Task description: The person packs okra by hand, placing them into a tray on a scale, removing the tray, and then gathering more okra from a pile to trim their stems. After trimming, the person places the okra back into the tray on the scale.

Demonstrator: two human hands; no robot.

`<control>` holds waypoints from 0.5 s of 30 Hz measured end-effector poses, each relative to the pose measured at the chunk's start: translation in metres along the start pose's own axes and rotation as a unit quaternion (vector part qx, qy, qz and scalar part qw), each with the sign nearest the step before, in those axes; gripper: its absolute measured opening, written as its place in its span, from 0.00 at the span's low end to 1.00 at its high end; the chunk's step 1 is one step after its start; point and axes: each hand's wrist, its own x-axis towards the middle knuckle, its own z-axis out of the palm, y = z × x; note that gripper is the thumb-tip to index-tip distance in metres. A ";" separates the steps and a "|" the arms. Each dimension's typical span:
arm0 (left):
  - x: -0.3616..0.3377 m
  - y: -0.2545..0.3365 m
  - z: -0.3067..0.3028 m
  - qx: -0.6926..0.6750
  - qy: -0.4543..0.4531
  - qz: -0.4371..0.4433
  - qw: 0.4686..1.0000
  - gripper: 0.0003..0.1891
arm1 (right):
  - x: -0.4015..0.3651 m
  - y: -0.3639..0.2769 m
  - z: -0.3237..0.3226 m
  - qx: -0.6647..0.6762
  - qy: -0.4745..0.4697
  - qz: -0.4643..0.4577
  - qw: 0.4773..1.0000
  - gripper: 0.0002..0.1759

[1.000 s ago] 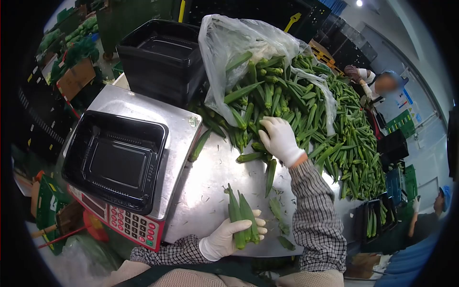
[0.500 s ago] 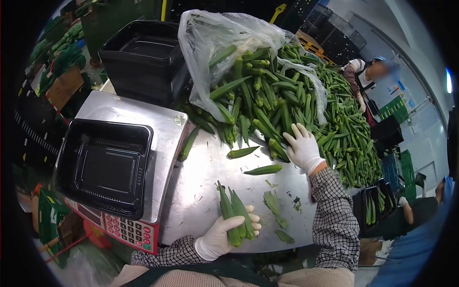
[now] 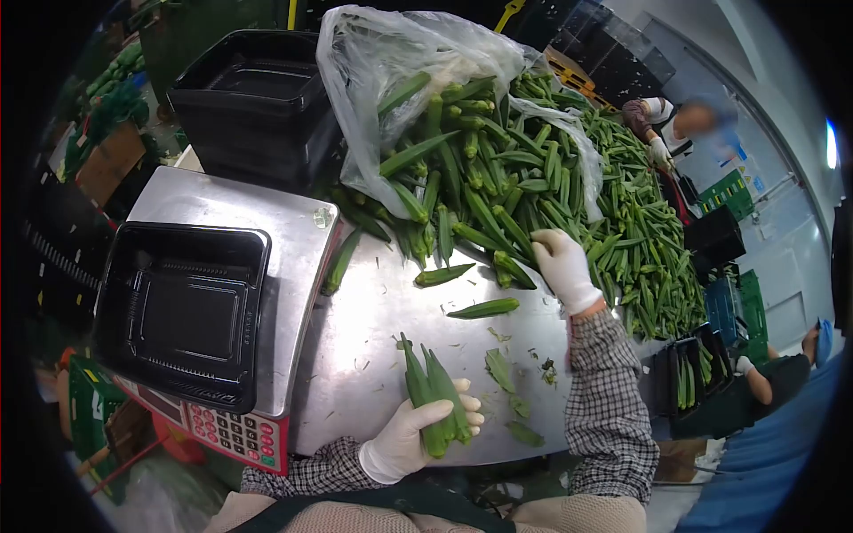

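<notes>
My left hand (image 3: pixel 410 437), in a white glove, is closed round several okra pods (image 3: pixel 434 395) near the table's front edge. My right hand (image 3: pixel 564 268), gloved too, is at the lower edge of the big okra pile (image 3: pixel 506 178), its fingers bent and pressed together against the pods; what they hold, if anything, is hidden. Loose pods (image 3: pixel 484 308) lie on the metal table (image 3: pixel 355 391) just left of it. A clear plastic bag (image 3: pixel 355 115) lies open over part of the pile.
An empty black tray (image 3: pixel 182 311) sits on a scale (image 3: pixel 306 258) at left, with stacked black trays (image 3: pixel 258 115) behind. Leaf scraps (image 3: pixel 502 371) lie on the table. Two other people (image 3: pixel 684 120) (image 3: pixel 769 391) are at the right, near trays of okra (image 3: pixel 686 382).
The fingers of my right hand, spread before, have bent and drawn together at the pile. My left hand keeps its pods. The whole view has shifted slightly.
</notes>
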 end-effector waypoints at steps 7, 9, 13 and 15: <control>0.002 -0.001 -0.005 0.005 -0.003 0.010 1.000 0.25 | 0.023 0.001 0.014 -0.066 -0.062 0.062 0.994 0.12; 0.003 -0.002 -0.005 0.000 -0.007 0.006 1.000 0.26 | 0.006 -0.003 -0.008 -0.026 0.023 -0.001 0.999 0.09; 0.001 -0.003 -0.002 -0.035 -0.026 -0.017 0.999 0.25 | -0.049 -0.085 -0.048 0.163 -0.011 -0.175 0.971 0.11; 0.000 -0.003 -0.003 -0.077 -0.060 -0.026 0.995 0.24 | -0.082 -0.115 -0.051 0.089 -0.076 -0.295 0.948 0.16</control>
